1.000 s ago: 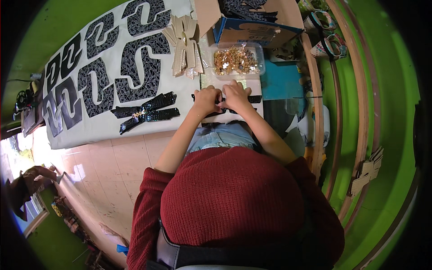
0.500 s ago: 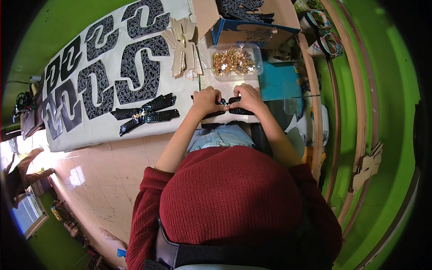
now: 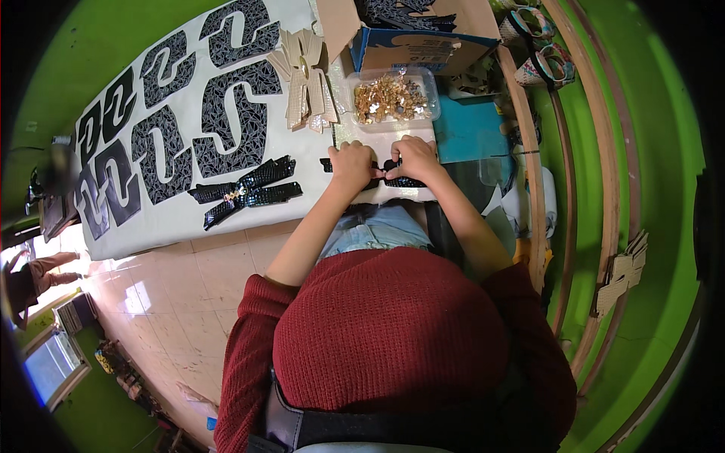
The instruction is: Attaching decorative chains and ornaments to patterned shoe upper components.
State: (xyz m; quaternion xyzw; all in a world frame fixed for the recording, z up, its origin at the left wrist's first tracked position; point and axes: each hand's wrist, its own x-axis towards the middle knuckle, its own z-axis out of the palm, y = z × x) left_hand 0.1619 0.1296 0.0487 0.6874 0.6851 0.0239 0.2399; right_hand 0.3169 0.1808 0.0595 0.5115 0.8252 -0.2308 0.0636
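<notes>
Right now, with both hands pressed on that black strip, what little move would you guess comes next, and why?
Probably the right hand lifts and reaches forward to the clear tray of gold pieces. Both it and the left hand rest on a black shiny strip at the table edge, and the tray lies just beyond them. The finished black bow to the left has a gold piece at its centre.
</notes>
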